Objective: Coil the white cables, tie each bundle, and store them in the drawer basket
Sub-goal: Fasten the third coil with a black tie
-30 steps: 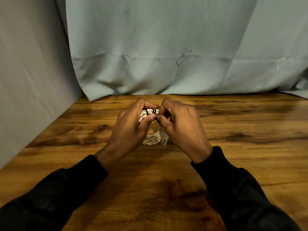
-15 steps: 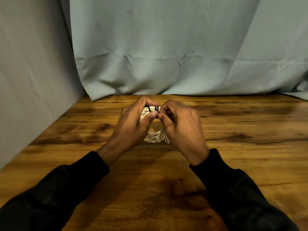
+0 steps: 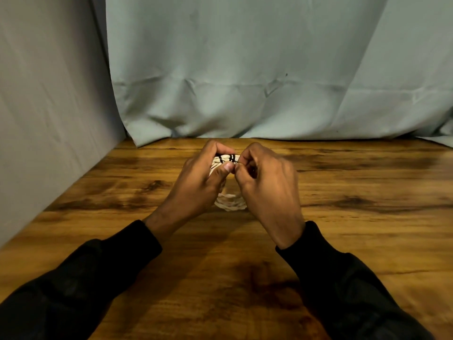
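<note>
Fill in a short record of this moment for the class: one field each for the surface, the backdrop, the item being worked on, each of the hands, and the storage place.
surface: wooden table
backdrop: pale blue cloth
item: coiled white cable, black tie wrapped round its top
left hand: grips the coil, thumb by the tie
right hand: fingers curled, pinching at the tie
sleeves: black
storage place: no drawer or basket in view

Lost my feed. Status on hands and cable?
Left hand grips coiled white cable. Right hand pinches black tie at top. Nothing in the way; no basket in view.
</note>
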